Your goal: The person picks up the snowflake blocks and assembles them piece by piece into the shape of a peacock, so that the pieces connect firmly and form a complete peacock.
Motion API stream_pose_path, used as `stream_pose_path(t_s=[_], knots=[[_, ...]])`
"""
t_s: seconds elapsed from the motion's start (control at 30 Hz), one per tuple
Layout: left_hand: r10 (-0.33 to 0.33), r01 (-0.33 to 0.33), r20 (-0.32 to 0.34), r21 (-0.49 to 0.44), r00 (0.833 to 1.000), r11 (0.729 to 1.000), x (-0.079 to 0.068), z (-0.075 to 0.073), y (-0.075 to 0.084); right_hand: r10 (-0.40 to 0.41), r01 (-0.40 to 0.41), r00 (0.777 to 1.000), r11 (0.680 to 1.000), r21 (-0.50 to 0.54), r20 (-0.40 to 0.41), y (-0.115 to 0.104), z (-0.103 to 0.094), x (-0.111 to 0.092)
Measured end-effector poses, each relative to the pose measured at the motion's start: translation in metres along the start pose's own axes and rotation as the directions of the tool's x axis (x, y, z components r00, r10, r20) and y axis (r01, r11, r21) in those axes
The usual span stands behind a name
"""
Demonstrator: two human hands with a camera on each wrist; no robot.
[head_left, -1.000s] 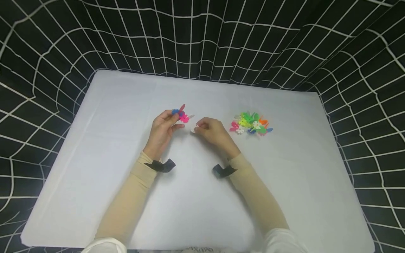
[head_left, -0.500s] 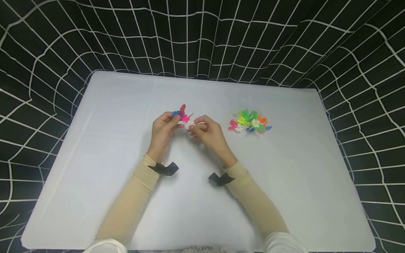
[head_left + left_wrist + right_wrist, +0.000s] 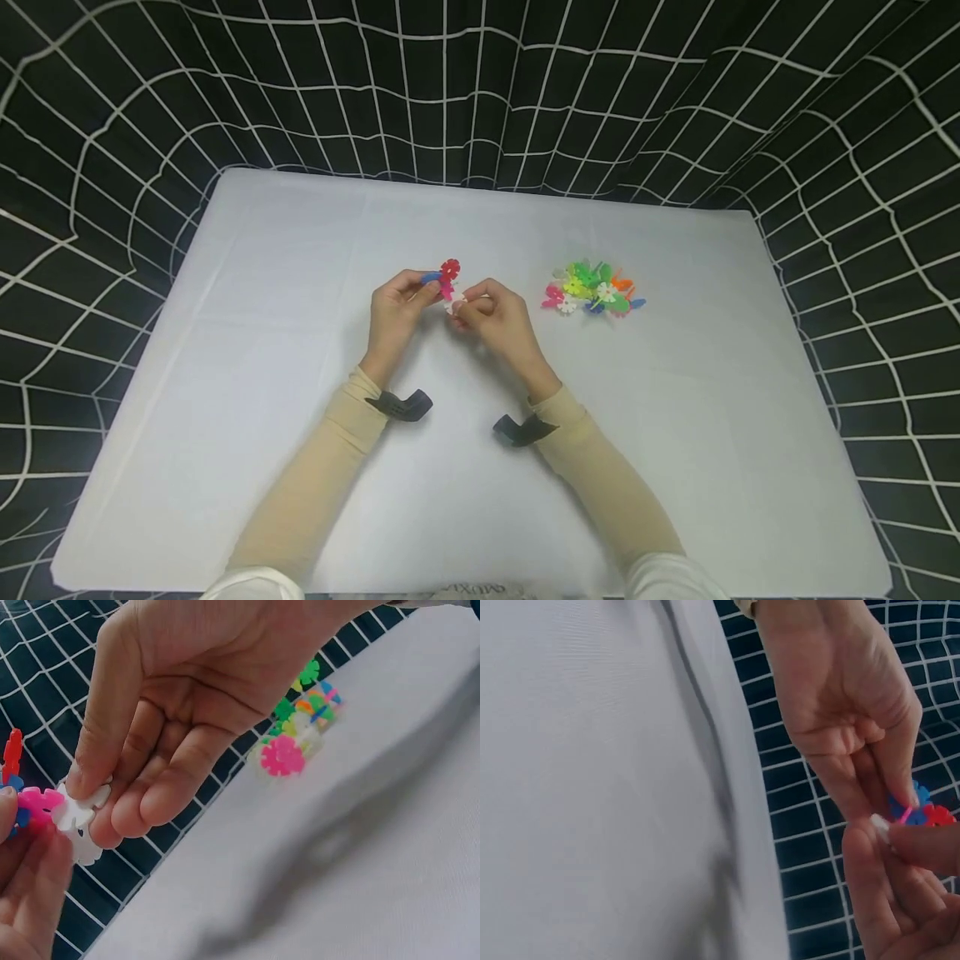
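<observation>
My left hand (image 3: 392, 321) pinches a small cluster of joined plastic snowflake discs between thumb and fingers. A red disc (image 3: 450, 268) stands at its top, with a blue disc (image 3: 431, 277) and a pink disc (image 3: 447, 289) below. From the other side, my right hand (image 3: 506, 325) pinches a white snowflake disc (image 3: 73, 814) between thumb and fingertips. In the left wrist view the white disc meets the pink one edge to edge. Fingers cover part of the join in the right wrist view. Both hands are held over the white table (image 3: 465, 467).
A pile of loose snowflake discs (image 3: 588, 287) in green, yellow, orange, pink, white and blue lies to the right of my right hand. A black curtain (image 3: 480, 92) with a white grid surrounds the table's far and side edges.
My right hand has moved left, bringing the white disc to the cluster. My left hand has shifted slightly right and turned the cluster, so the red disc now faces the head camera.
</observation>
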State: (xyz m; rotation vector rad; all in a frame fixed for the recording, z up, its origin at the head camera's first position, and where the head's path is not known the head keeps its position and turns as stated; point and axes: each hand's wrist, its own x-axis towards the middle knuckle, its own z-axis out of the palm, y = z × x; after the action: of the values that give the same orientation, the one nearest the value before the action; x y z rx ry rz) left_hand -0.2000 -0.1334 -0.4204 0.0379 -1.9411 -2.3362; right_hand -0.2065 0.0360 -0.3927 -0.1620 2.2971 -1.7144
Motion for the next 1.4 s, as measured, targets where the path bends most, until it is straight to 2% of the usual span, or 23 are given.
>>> stream_pose_path(t_s=[0.23, 0.33, 0.43, 0.5, 0.7, 0.9, 1.0, 1.2, 1.4], knots=[[0.018, -0.022, 0.039, 0.109, 0.999, 0.994, 0.001, -0.001, -0.003, 0.072, -0.072, 0.996, 0.997, -0.005, 0.05, 0.01, -0.004, -0.003], [0.033, -0.042, 0.052, 0.194, 0.998, 0.98, 0.002, -0.001, -0.003, 0.053, -0.053, 0.998, 0.998, -0.024, 0.016, 0.014, -0.009, -0.004], [0.034, -0.051, 0.067, 0.273, 0.997, 0.961, 0.001, -0.001, -0.002, -0.001, 0.0, 1.0, 1.0, -0.025, -0.026, 0.016, -0.017, -0.004], [0.025, -0.048, 0.078, 0.309, 0.997, 0.95, -0.001, -0.001, 0.0, -0.024, 0.024, 1.0, 1.0, -0.003, -0.019, 0.016, -0.022, -0.003], [0.01, -0.045, 0.11, 0.329, 0.994, 0.943, -0.003, 0.003, -0.001, -0.064, 0.064, 0.995, 0.998, 0.004, 0.079, 0.014, -0.026, -0.001], [0.004, -0.04, 0.105, 0.341, 0.994, 0.939, -0.004, 0.006, 0.0, -0.076, 0.075, 0.996, 0.997, 0.011, 0.057, 0.014, -0.024, -0.001], [-0.001, -0.044, 0.127, 0.351, 0.992, 0.935, -0.004, 0.005, 0.001, -0.069, 0.069, 0.997, 0.998, -0.007, 0.046, 0.016, -0.025, -0.001], [-0.001, -0.076, 0.252, 0.297, 0.968, 0.952, -0.006, 0.004, 0.003, -0.055, 0.055, 0.998, 0.998, -0.012, 0.042, 0.02, -0.026, -0.003], [-0.007, -0.09, 0.32, 0.286, 0.947, 0.954, -0.007, 0.003, 0.005, -0.063, 0.062, 0.996, 0.998, 0.021, 0.065, 0.017, -0.026, -0.003]])
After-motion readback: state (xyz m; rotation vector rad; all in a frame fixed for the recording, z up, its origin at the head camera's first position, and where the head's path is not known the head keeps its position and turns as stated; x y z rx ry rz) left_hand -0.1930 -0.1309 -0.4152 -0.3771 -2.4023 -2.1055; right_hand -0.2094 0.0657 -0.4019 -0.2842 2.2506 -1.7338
